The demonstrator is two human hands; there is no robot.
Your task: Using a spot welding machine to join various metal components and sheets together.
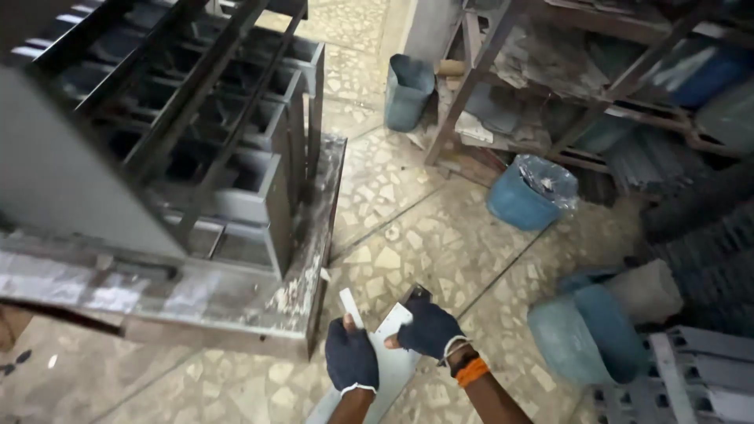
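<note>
a flat grey metal strip (390, 357) sits low in the head view, slanting from the bottom edge up toward the middle, held above the speckled terrazzo floor (408, 235) and not resting on anything. the left hand (351, 357), in a dark blue fingerless glove, is closed around the strip's left edge, and a small pale flat piece (350, 307) stands up from between its thumb and fingers, tilted a little to the left. the right hand (428, 328), gloved the same way, pinches the strip's upper end with its bare fingertips pressed on the metal; an orange band (472, 371) and a light cord circle that wrist.

just left of the hands runs the front right corner of a worn, paint-flecked workbench (302, 290). on the bench stands a grey metal frame of open compartments (212, 133), reaching back to its far edge.

on the floor to the right, near the hands, lie a rounded blue container on its side (585, 334) and a grey slatted metal part (691, 377) in the bottom right corner. further back are a blue tub lined with clear plastic (528, 196) and a tall grey-blue bin (408, 90), both beside a cluttered metal shelf rack (597, 78).
</note>
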